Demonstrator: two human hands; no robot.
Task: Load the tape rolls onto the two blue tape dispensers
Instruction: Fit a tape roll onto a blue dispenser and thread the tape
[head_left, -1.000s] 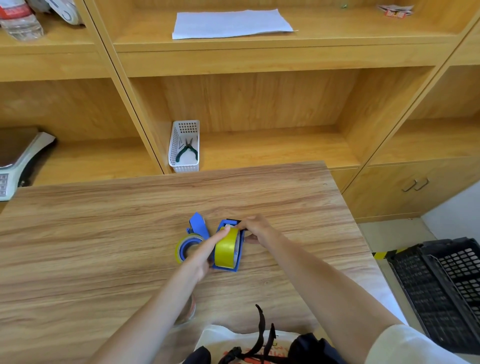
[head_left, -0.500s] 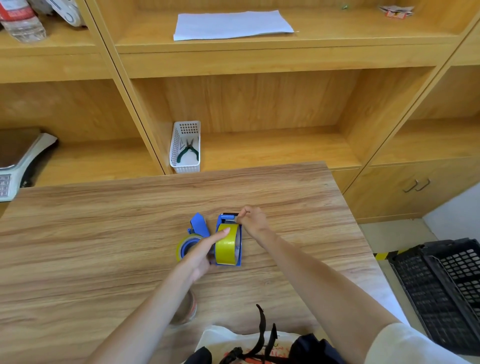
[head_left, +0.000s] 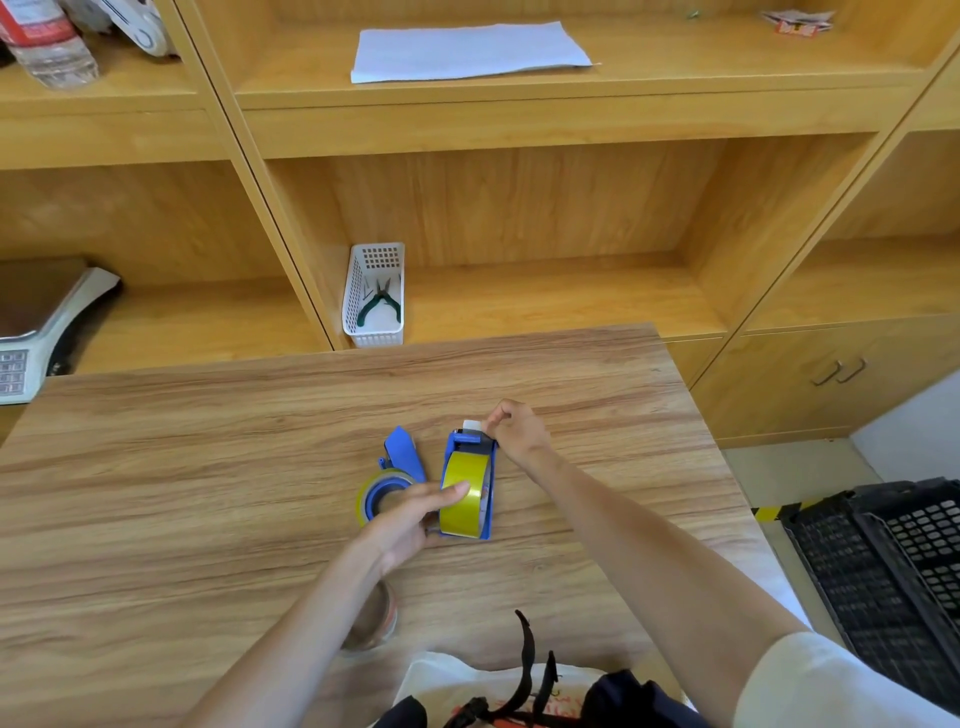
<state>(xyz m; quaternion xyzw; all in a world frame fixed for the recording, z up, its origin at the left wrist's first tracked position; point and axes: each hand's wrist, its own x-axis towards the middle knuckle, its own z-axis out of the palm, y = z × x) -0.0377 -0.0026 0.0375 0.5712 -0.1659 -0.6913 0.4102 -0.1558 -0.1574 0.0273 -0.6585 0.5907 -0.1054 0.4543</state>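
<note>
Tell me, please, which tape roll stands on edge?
The bright yellow roll in the blue dispenser, touched by the left hand; the paler roll beside it and the clear roll lie flat.

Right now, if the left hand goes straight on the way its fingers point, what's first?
The yellow tape roll in the blue dispenser; the left hand seems to touch it.

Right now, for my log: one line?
left hand: presses yellow tape roll | right hand: pinches tape end | blue dispenser: on table
</note>
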